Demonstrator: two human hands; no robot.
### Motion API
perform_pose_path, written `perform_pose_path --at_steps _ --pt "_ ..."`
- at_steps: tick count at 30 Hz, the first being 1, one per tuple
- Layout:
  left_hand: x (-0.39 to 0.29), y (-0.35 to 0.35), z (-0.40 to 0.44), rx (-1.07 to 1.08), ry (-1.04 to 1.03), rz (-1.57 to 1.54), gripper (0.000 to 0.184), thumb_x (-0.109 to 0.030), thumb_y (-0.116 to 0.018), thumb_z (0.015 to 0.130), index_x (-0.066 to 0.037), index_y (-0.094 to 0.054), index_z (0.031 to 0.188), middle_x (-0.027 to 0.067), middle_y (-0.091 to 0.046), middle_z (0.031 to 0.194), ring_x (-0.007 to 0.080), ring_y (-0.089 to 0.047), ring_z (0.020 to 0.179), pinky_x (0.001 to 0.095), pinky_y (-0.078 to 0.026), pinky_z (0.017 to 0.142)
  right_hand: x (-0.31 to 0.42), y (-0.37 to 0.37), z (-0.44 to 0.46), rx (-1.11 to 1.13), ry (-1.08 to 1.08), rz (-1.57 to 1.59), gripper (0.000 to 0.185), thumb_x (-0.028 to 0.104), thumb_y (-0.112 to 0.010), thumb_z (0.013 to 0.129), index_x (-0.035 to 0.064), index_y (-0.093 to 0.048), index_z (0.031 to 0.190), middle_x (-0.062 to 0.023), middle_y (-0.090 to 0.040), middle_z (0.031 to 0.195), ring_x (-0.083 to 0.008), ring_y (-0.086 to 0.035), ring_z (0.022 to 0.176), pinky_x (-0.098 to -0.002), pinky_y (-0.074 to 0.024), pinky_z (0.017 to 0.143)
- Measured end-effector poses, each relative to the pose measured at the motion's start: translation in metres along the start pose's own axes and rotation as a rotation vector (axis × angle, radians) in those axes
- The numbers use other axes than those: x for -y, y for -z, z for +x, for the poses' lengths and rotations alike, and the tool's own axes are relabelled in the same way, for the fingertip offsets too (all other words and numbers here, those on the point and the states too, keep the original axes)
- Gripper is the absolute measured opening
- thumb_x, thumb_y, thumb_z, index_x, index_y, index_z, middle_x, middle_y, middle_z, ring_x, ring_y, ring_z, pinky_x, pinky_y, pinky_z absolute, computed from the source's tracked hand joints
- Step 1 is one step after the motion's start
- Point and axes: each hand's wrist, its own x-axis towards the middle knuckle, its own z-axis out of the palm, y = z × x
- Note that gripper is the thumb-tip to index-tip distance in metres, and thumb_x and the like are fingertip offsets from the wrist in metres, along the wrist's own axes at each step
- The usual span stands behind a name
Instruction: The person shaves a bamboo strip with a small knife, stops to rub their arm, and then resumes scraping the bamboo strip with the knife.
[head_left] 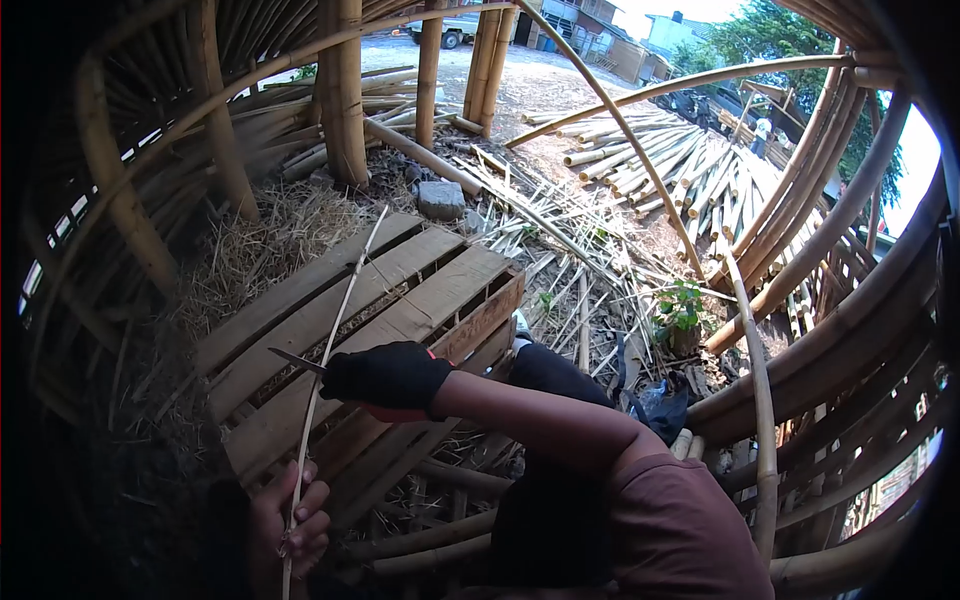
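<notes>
My right hand (385, 380), in a black and red glove, is closed around a knife. The knife's blade (296, 360) points left and lies across a long, thin bamboo strip (337, 310). Lower down, my bare left hand (290, 515) has its fingers wrapped round the same strip. From there the strip slants up over a slatted wooden pallet (370, 335), its far tip past the pallet's back edge. The glove hides the knife's handle.
Bamboo posts (343, 90) and curved poles (765, 430) surround me. Shavings (285, 225) lie behind the pallet, near a grey block (440, 199). Cut bamboo poles (700, 175) are piled at the back right. A person (761, 136) and a parked vehicle (452, 30) are farther off.
</notes>
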Motion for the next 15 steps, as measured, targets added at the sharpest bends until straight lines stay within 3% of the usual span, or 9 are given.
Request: perform_pose_path --at_steps 1,3,7,11,12,13,14,15 --pt "0.000 0.001 -0.002 0.035 0.018 -0.009 0.028 -0.038 -0.033 0.106 -0.011 -0.041 0.108 0.0022 -0.041 0.064 0.0104 -0.042 0.037 0.0229 -0.034 0.030 -0.003 -0.004 0.001 0.012 0.008 -0.001 0.021 0.028 -0.062 0.091 0.0162 -0.067 0.108 -0.0092 -0.069 0.102 -0.0307 -0.068 0.089 -0.0416 -0.0533 0.073" --pt "-0.003 0.000 -0.012 0.079 0.046 -0.104 0.030 -0.039 -0.032 0.106 -0.011 -0.042 0.110 0.0021 -0.041 0.064 0.0107 -0.043 0.037 0.0231 -0.034 0.031 -0.008 -0.012 0.003 -0.080 0.244 0.040 0.025 0.030 -0.060 0.093 0.0175 -0.066 0.114 -0.0104 -0.069 0.100 -0.0316 -0.068 0.090 -0.0417 -0.0535 0.074" --pt "-0.009 0.008 -0.022 0.187 0.167 -0.224 0.039 -0.044 -0.027 0.106 -0.010 -0.041 0.120 0.0020 -0.041 0.064 0.0116 -0.044 0.037 0.0238 -0.035 0.032 0.012 -0.011 -0.002 -0.088 0.287 0.137 0.030 0.033 -0.059 0.094 0.0182 -0.066 0.119 -0.0119 -0.069 0.094 -0.0337 -0.068 0.085 -0.0411 -0.0540 0.073" --pt "-0.011 0.006 -0.018 0.099 0.140 -0.190 0.045 -0.046 -0.028 0.106 -0.007 -0.045 0.121 0.0007 -0.041 0.061 0.0102 -0.043 0.037 0.0240 -0.035 0.032 0.056 0.019 -0.003 0.135 0.017 -0.205 0.039 0.044 -0.045 0.100 0.0229 -0.061 0.128 -0.0151 -0.069 0.088 -0.0348 -0.068 0.076 -0.0423 -0.0540 0.066" --pt "-0.012 0.005 -0.016 -0.006 0.118 0.043 0.047 -0.046 -0.028 0.106 -0.005 -0.047 0.120 0.0000 -0.040 0.059 0.0094 -0.042 0.036 0.0237 -0.034 0.033 0.061 0.021 -0.002 0.248 -0.081 -0.336 0.042 0.048 -0.038 0.101 0.0252 -0.059 0.130 -0.0158 -0.069 0.087 -0.0344 -0.068 0.073 -0.0427 -0.0536 0.063" --pt "-0.011 0.003 -0.016 -0.116 0.098 0.271 0.049 -0.046 -0.029 0.106 -0.003 -0.049 0.119 -0.0008 -0.040 0.057 0.0087 -0.040 0.036 0.0233 -0.034 0.033 0.053 0.013 -0.001 0.198 -0.009 -0.326 0.047 0.050 -0.029 0.103 0.0292 -0.051 0.138 -0.0159 -0.068 0.080 -0.0335 -0.068 0.065 -0.0447 -0.0522 0.056" --pt "-0.009 -0.004 -0.016 -0.124 0.086 0.252 0.049 -0.046 -0.029 0.106 -0.003 -0.049 0.119 -0.0008 -0.040 0.057 0.0087 -0.040 0.036 0.0233 -0.034 0.033 0.055 0.010 0.001 0.215 0.008 -0.325 0.047 0.050 -0.029 0.103 0.0292 -0.051 0.138 -0.0159 -0.068 0.080 -0.0335 -0.068 0.065 -0.0447 -0.0522 0.056" --pt "-0.005 -0.014 -0.015 -0.188 0.046 0.426 0.048 -0.045 -0.029 0.106 -0.004 -0.050 0.117 -0.0012 -0.038 0.054 0.0079 -0.038 0.034 0.0231 -0.031 0.032 0.064 0.011 0.002 0.266 -0.074 -0.372 0.046 0.049 -0.030 0.103 0.0287 -0.050 0.139 -0.0151 -0.067 0.074 -0.0337 -0.067 0.062 -0.0455 -0.0513 0.053"
